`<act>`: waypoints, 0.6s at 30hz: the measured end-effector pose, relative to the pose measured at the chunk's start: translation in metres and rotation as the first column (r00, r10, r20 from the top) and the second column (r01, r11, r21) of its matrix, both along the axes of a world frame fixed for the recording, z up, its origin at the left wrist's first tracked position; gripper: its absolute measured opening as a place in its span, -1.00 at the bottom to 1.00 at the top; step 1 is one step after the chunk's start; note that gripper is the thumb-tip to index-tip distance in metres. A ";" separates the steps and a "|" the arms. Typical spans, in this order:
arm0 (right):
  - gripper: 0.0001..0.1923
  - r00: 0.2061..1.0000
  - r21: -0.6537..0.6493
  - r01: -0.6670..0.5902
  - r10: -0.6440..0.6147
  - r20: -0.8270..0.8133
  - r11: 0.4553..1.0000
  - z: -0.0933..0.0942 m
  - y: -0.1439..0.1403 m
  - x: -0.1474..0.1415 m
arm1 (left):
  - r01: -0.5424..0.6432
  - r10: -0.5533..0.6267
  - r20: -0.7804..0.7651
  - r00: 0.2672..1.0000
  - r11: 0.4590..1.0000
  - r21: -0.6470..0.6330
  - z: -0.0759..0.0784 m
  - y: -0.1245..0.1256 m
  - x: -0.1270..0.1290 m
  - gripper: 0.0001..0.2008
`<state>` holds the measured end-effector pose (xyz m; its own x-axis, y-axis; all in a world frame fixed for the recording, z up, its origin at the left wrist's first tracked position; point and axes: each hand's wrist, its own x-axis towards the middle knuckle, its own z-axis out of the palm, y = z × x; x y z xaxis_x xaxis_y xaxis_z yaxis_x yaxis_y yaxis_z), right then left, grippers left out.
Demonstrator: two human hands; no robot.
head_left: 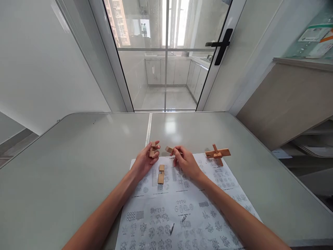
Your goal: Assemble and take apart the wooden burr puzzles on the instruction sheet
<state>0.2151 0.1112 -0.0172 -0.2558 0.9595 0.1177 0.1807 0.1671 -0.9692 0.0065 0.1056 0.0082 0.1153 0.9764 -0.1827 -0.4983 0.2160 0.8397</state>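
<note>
My left hand (147,158) is closed around a notched wooden puzzle piece (152,152), which shows between the thumb and fingers. A short light wooden block (169,149) sticks out to the left from the pinched fingers of my right hand (184,160). The two pieces are apart, with a gap between the hands. Below them a notched wooden piece (161,179) lies on a large printed instruction sheet (161,205). Right of my right hand stands a cross-shaped wooden assembly (218,153), at the sheet's upper right edge.
The sheet lies on a grey table (78,180) with a seam (148,130) running toward the far edge. Behind the table is a glass door (166,69) with a black handle (221,45). At the right, a shelf (291,86) holds plastic bottles (312,43).
</note>
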 end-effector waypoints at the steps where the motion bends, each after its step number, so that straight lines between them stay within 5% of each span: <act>1: -0.56 0.999 -0.029 -0.005 0.004 -0.049 1.000 0.000 0.001 0.000 | 0.009 -0.009 0.011 1.000 1.000 -0.009 -0.001 -0.001 0.002 -0.68; 9: -0.48 0.934 -0.219 -0.047 -0.035 -0.355 0.975 0.006 0.004 0.004 | 0.057 -0.055 0.038 0.998 0.997 -0.058 0.003 -0.007 0.007 -0.73; 18: -0.55 0.849 -0.254 -0.182 0.021 -0.529 0.950 0.014 0.002 0.007 | 0.235 -0.235 0.016 0.972 0.972 -0.002 0.007 -0.014 0.012 -0.66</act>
